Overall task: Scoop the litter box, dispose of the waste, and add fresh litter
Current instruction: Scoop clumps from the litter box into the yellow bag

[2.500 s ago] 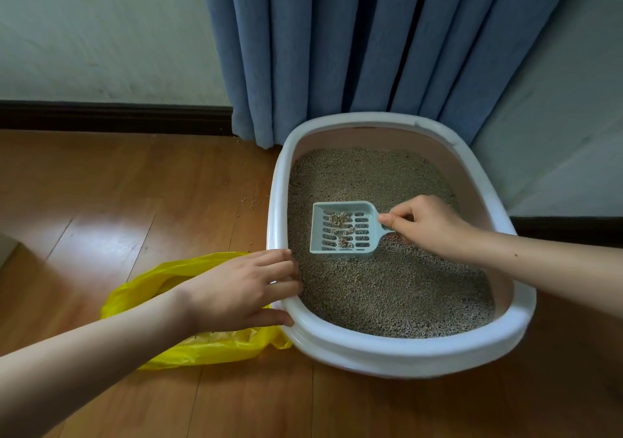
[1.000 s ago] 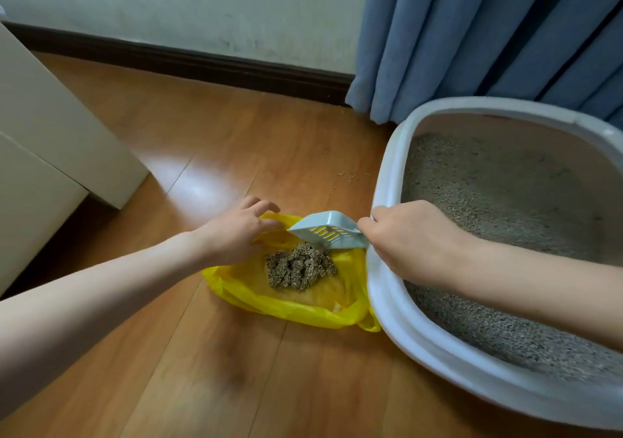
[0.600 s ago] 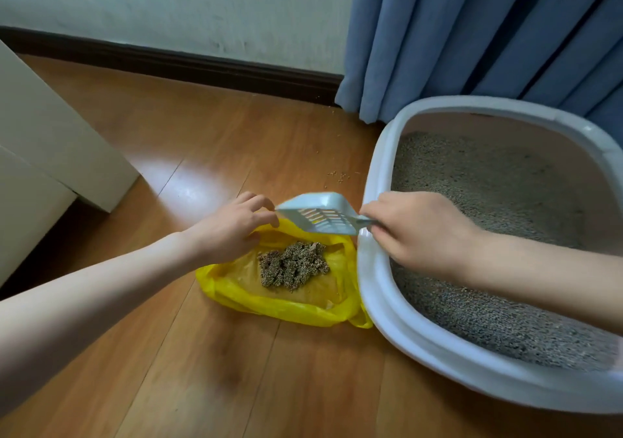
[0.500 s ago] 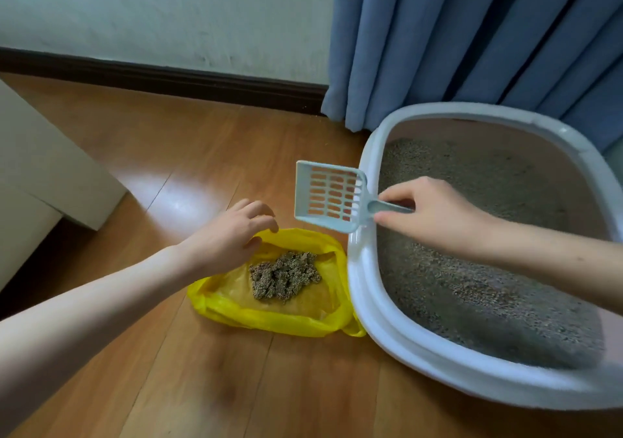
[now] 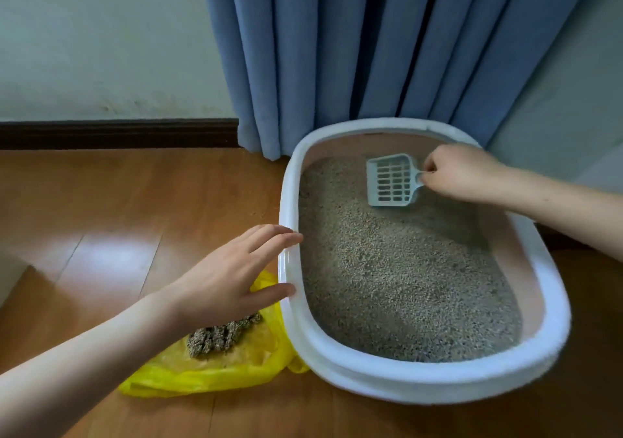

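Observation:
A white oval litter box (image 5: 421, 383) holds grey-brown litter (image 5: 397, 279). My right hand (image 5: 462, 172) grips the handle of a pale blue slotted scoop (image 5: 392, 181), which is empty and sits over the litter at the box's far end. My left hand (image 5: 232, 275) is spread flat, fingertips and thumb touching the box's left rim. Below it an open yellow plastic bag (image 5: 215, 370) lies on the floor against the box, with a dark clump of scooped waste (image 5: 219, 336) inside, partly hidden by my left wrist.
The box sits on a wooden floor (image 5: 118, 208) in front of a blue curtain (image 5: 371, 49). A dark baseboard (image 5: 114, 134) runs along the pale wall on the left. A few spilled litter grains (image 5: 259, 213) lie beside the box.
The scoop dumped its waste into the yellow bag, then my right hand swung it, empty, back to the box's far end. My left hand left the bag's edge for the box rim.

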The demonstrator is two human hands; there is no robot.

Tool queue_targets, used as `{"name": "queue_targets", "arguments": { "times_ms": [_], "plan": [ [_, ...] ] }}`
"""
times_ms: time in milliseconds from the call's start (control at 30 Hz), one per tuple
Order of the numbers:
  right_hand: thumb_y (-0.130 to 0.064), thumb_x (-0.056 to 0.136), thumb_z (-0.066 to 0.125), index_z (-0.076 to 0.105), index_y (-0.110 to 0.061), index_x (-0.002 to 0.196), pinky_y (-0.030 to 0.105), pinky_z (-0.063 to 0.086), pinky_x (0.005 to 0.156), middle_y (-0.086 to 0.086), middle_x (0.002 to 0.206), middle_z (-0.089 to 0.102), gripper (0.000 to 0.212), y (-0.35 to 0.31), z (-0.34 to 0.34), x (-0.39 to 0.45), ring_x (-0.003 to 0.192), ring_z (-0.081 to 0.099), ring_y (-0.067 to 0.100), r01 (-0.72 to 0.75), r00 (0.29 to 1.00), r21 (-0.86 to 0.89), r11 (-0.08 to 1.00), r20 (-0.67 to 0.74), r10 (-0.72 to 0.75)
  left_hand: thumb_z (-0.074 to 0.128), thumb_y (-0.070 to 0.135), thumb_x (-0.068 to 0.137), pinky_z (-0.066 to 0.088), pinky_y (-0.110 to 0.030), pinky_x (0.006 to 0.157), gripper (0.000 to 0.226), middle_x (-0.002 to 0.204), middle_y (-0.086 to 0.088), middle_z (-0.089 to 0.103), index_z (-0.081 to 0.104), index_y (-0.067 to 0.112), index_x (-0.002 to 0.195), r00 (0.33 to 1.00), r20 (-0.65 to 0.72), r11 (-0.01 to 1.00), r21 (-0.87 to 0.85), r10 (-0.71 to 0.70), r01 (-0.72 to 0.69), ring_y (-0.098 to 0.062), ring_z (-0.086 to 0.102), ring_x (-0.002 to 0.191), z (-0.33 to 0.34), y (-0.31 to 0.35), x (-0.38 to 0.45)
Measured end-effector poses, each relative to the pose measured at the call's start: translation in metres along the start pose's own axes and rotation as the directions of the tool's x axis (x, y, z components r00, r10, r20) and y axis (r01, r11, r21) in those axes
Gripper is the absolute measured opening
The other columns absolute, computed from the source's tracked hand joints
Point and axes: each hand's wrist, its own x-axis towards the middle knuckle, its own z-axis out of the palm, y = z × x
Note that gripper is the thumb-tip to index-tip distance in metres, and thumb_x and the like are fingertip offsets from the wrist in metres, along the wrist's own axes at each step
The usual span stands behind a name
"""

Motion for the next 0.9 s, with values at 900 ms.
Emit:
{"name": "queue_targets", "arguments": {
  "times_ms": [900],
  "plan": [
    [0.000,0.095,0.038,0.064,0.000,0.102,0.031,0.040,0.063,0.011,0.103,0.068,0.027,-0.100,0.027,0.075,0.084,0.062,0.025,0.493,0.821,-0.644,0.585,0.121,-0.558,0.037,0.070,0.091,0.009,-0.025,0.120,0.078,0.161,0.003,0.007,0.033,0.018,0.149,0.990,0.139,0.998,0.053,0.026,-0.033,-0.008,-0.005,0.148,0.014,-0.008,0.008]
  ]
}}
